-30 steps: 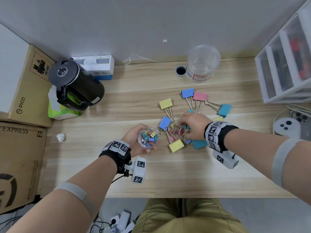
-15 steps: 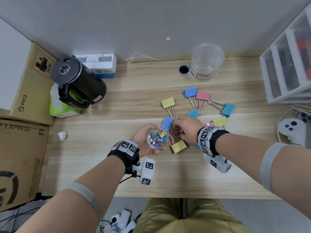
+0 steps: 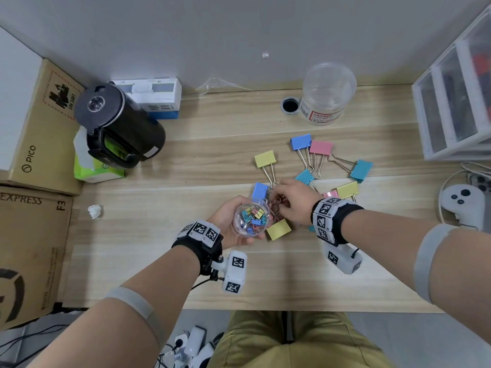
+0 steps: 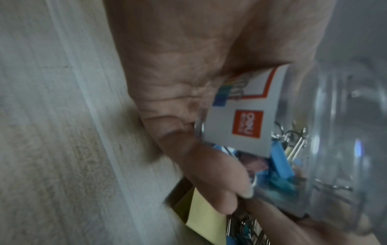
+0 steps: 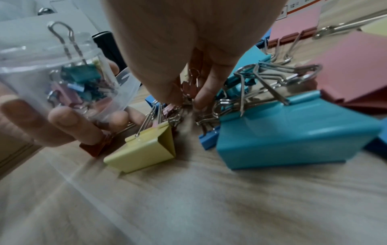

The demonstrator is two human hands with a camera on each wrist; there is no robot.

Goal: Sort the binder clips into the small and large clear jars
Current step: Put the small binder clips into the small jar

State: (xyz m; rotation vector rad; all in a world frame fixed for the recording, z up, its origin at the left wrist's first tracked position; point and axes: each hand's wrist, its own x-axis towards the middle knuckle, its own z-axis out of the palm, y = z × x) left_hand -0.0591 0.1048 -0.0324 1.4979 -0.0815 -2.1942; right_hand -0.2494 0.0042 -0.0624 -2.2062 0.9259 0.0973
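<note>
We hold the small clear jar (image 3: 249,219) in the left hand (image 3: 230,224), fingers and thumb curled round its wall, just above the wooden desk (image 3: 186,181) near its front edge; the jar is open at the top and contains a heap of small binder clips (image 3: 251,217) in yellow, blue, pink and teal. In the left wrist view the white and orange label (image 4: 247,114) on the jar lies against the palm. Our right hand (image 3: 293,201) sits just beside the jar mouth, its thumb and fingertips (image 5: 201,99) pinched together on a cluster of small pink clips (image 5: 189,89) with wire handles, directly over the pile on the desk. Below the fingertips lie a large yellow clip (image 3: 279,229) touching the jar's side and a large teal clip (image 5: 293,132) close to the right wrist. Further back on the desk, several large clips lie spread out: a yellow one (image 3: 265,158), a blue one (image 3: 300,141), a pink one (image 3: 321,147) and a teal one (image 3: 361,170), with another blue clip (image 3: 259,189) just behind the jar. The large clear jar (image 3: 327,92) stands upright at the back of the desk, well apart from both hands, beside a round cable hole (image 3: 289,104). A black kettle (image 3: 117,128) stands at the left and a white drawer unit (image 3: 457,102) at the right.
</note>
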